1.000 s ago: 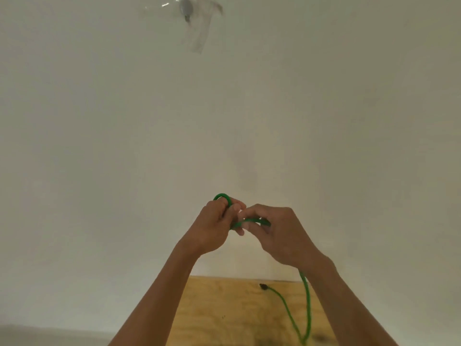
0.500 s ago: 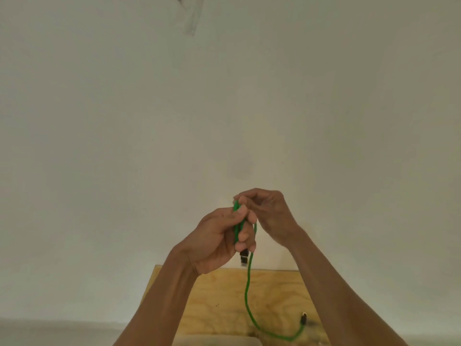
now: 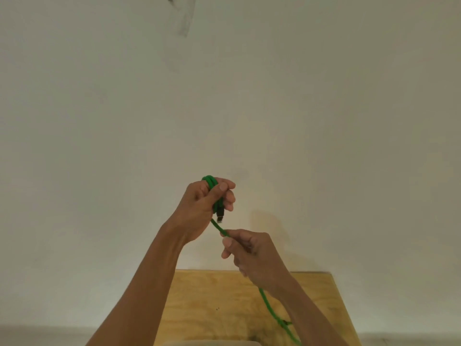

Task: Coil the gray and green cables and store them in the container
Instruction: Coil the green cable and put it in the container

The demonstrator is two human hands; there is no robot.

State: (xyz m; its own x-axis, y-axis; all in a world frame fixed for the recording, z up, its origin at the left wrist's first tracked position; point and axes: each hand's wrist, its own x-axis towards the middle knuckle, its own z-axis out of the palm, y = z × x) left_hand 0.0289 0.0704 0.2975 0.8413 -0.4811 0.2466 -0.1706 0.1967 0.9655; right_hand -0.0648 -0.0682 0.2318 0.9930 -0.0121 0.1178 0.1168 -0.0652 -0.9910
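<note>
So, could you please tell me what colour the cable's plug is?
Black, on the green cable, hanging below the left hand; head view.

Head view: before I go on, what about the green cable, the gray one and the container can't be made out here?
- Green cable: its trailing end runs off the bottom edge; the stretch inside the right hand is hidden.
- Loop count: the left hand covers most of the coil.
- Gray cable: not in view.
- Container: only a pale rim shows, cut by the bottom edge; cannot confirm it is the container.
</note>
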